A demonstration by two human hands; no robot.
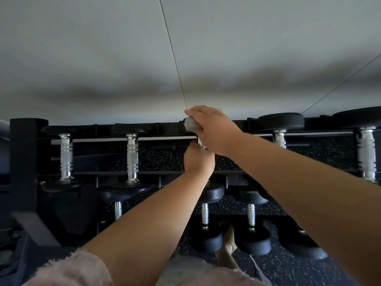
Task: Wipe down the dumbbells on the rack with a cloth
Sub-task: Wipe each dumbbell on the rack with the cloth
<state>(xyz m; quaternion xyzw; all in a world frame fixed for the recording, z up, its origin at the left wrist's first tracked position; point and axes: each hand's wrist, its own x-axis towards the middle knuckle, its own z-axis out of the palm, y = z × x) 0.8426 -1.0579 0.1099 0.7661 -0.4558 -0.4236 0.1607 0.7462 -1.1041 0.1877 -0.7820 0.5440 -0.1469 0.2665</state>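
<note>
Dumbbell (181, 129), upper tier, centre of rack (24, 153): far head under wipe

Right hand (214, 129): fingers curled over a small grey cloth (190, 123), which is bunched into a pad and pressed onto the far head of the piece, against the back rail of the rack. Left hand (199, 159): closed round the handle just below, apparently steadying it. Only a sliver of chrome shows between the two hands.

Step in hand, as judged: wiping the far head of this one piece, with the handle braced. The next move calls for drawing the cloth down onto the handle, so the left hand must give way or shift toward the near head. After that comes the near head, hidden here under the left forearm, then the next piece along the tier. How many pieces are already wiped cannot be told.

Condition of item: black rounded head, matt, mostly covered by cloth and fingers. No dust or marks can be made out in this dim light.

Adjacent stock: left neighbours (132, 153), two on the same tier; right neighbours (280, 124), two with larger heads; lower-tier dumbbells (205, 215), smaller, on the tier below. Handles are chrome, ringed with grooves, bright. The grooves probably hold grime and want a firmer pass. Speckled floor (288, 267) beneath; pale wall (123, 48) behind.
</note>
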